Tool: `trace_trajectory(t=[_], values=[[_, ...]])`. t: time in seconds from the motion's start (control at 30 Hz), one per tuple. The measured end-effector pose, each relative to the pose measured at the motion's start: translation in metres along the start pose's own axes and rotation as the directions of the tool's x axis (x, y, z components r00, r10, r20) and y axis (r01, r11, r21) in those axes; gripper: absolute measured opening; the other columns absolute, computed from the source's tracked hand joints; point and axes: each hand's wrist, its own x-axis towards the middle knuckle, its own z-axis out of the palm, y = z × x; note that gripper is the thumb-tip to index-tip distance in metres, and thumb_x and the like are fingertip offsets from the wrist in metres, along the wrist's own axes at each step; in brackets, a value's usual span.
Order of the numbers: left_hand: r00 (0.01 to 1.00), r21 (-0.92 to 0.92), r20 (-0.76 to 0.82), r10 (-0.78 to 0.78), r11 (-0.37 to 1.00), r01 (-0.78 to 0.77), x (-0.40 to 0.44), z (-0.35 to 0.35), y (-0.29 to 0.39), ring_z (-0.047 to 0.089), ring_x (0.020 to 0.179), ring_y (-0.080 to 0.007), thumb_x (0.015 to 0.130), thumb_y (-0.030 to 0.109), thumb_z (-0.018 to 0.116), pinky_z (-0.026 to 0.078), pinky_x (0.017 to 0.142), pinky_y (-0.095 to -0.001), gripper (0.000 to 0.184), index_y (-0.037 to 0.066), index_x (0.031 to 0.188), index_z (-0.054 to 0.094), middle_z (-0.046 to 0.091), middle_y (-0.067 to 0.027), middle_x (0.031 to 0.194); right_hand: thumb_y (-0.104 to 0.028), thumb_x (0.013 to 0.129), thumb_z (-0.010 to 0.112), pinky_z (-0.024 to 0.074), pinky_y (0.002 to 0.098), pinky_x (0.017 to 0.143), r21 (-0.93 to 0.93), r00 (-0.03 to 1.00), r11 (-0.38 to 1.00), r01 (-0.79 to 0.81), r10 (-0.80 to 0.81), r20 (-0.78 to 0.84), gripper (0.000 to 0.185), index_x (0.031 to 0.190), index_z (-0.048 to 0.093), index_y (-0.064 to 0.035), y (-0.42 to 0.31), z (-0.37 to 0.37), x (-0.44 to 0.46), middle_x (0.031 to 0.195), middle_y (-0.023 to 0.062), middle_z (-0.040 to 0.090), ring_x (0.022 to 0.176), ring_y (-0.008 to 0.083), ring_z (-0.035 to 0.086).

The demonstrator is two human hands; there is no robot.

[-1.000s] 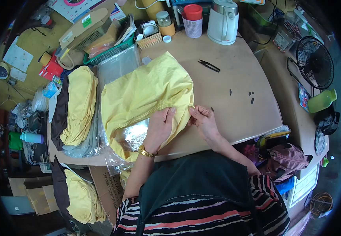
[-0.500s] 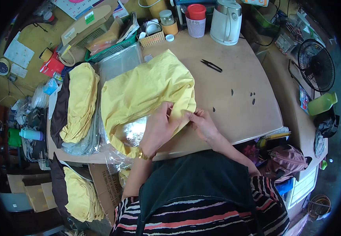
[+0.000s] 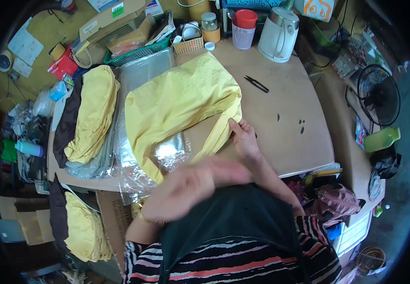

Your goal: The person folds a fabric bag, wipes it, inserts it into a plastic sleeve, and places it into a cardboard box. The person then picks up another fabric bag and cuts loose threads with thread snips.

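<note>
A yellow cloth bag (image 3: 181, 90) with a wide strap lies spread on the table, its strap looping toward me. My right hand (image 3: 246, 139) pinches the strap near its upper right end, thumb on top. Smeared by motion, my left hand (image 3: 198, 184) is over the table's front edge, close to the lower part of the strap; its fingers cannot be made out. Beneath the loop are clear plastic bags (image 3: 167, 151), shiny and partly covered. Black thread snips (image 3: 257, 84) rest on the table to the right of the bag.
Folded yellow and dark cloth (image 3: 91, 113) is stacked at left, with another stack (image 3: 87, 227) below the table edge. A white kettle (image 3: 279, 35), a lidded cup (image 3: 244, 31) and a green basket (image 3: 139, 52) stand along the back. A black fan (image 3: 378, 94) is at right.
My left hand has left the strap beside my right hand and moved down toward my body. The strap has straightened into a more open loop. My right hand still pinches it.
</note>
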Motion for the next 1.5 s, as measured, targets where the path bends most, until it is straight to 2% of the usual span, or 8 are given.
trace_trajectory(t=[0.07,0.1,0.23,0.43,0.8,0.97,1.3,1.5], values=[[0.787,-0.155,0.505,0.355,0.934,-0.322,0.014,0.014,0.021,0.053,0.113,-0.0363,0.097,0.052,0.041,0.04,0.098,-0.0458,0.07,-0.012,0.122,0.055,0.051,-0.0231,0.125,-0.018,0.095,0.059,0.0487,0.024,0.07,-0.02,0.999,0.999,0.033,-0.033,0.031,0.017,0.106,0.062,-0.0041,0.004,-0.008,0.007,0.094,0.0015,0.067,0.08,0.0076,0.061],[0.712,-0.343,0.541,0.448,0.89,-0.299,0.013,0.032,0.029,0.054,0.111,-0.0339,0.093,0.049,0.048,0.042,0.096,-0.0433,0.067,-0.011,0.122,0.056,0.053,-0.0226,0.122,-0.018,0.095,0.059,0.0487,0.024,0.07,-0.035,0.999,0.999,0.031,-0.029,0.044,0.017,0.106,0.062,-0.0041,0.004,-0.01,0.006,0.094,0.0015,0.067,0.08,0.0076,0.061],[0.734,-0.885,0.127,0.667,0.411,-0.22,0.002,0.102,0.034,0.058,0.102,-0.0245,0.077,0.036,0.078,0.05,0.086,-0.033,0.067,-0.01,0.121,0.058,0.061,-0.0203,0.113,-0.017,0.096,0.058,0.0486,0.0245,0.072,-0.017,0.998,1.0,0.022,-0.021,0.06,0.017,0.108,0.062,-0.0046,0.0,-0.009,0.001,0.095,0.0015,0.067,0.083,0.0078,0.061],[0.692,-0.938,0.053,0.72,0.274,-0.212,0.003,0.116,0.033,0.06,0.098,-0.0226,0.07,0.028,0.085,0.05,0.082,-0.0286,0.065,-0.011,0.116,0.06,0.062,-0.0182,0.108,-0.017,0.096,0.057,0.0487,0.0244,0.072,-0.031,0.995,0.998,0.055,-0.052,0.08,0.017,0.107,0.062,-0.0048,0.0,-0.01,0.002,0.095,0.0018,0.066,0.083,0.0084,0.061],[0.8,-0.836,0.174,0.574,0.516,-0.188,-0.005,0.093,0.036,0.058,0.104,-0.0222,0.08,0.041,0.067,0.047,0.088,-0.0305,0.064,-0.009,0.118,0.058,0.06,-0.0172,0.113,-0.015,0.096,0.057,0.0493,0.0257,0.083,-0.055,0.988,0.997,0.052,-0.043,0.145,0.022,0.114,0.059,-0.0028,0.002,-0.013,0.003,0.106,0.0049,0.066,0.093,0.0107,0.063],[0.896,-0.761,0.19,0.402,0.637,-0.124,-0.008,0.081,0.035,0.056,0.107,-0.0221,0.084,0.047,0.058,0.045,0.091,-0.0314,0.065,-0.008,0.12,0.057,0.059,-0.0167,0.116,-0.016,0.096,0.057,0.0482,0.0218,0.069,-0.027,0.994,0.997,0.078,-0.076,0.076,0.018,0.109,0.061,-0.0035,-0.002,-0.002,0.001,0.097,0.0027,0.067,0.081,0.0072,0.062],[0.991,-0.72,-0.09,-0.102,0.694,0.007,0.034,0.023,-0.001,0.054,0.114,-0.0217,0.093,0.06,0.042,0.042,0.097,-0.0332,0.072,-0.006,0.122,0.054,0.057,-0.0158,0.121,-0.016,0.097,0.055,0.0508,0.0213,0.066,-0.011,0.992,1.0,-0.009,0.01,0.123,0.019,0.109,0.061,-0.0019,0.0,-0.015,-0.001,0.094,0.0046,0.068,0.078,0.0088,0.063],[0.997,-0.757,0.082,0.004,0.65,0.059,0.04,-0.011,-0.051,0.044,0.13,-0.0266,0.086,0.076,0.024,0.037,0.105,-0.0375,0.1,-0.009,0.136,0.041,0.046,-0.02,0.14,-0.016,0.097,0.055,0.0523,0.0231,0.067,0.044,0.98,0.992,-0.114,0.105,0.171,0.02,0.109,0.06,-0.0011,-0.007,-0.009,0.001,0.094,0.0056,0.068,0.078,0.0094,0.064]])
